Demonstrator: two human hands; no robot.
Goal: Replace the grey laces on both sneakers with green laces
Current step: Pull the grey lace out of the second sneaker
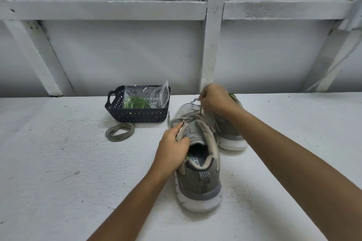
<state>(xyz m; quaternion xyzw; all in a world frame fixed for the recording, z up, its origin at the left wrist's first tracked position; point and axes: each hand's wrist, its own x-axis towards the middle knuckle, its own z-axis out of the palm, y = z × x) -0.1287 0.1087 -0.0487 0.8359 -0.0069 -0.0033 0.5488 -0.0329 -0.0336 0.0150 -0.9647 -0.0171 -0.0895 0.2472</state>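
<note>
While left fingers [183,140] grip the grey sneaker [197,174], right fingers [204,96] pinch its grey lace [201,109], held taut

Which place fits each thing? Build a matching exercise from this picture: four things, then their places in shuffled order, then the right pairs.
Things
1 bag of green laces
2 coiled grey lace
3 near sneaker
4 threaded grey lace

Places
A beside the basket
B pinched by the right hand
C inside the basket
D gripped by the left hand

Pairs: 1-C, 2-A, 3-D, 4-B
</note>
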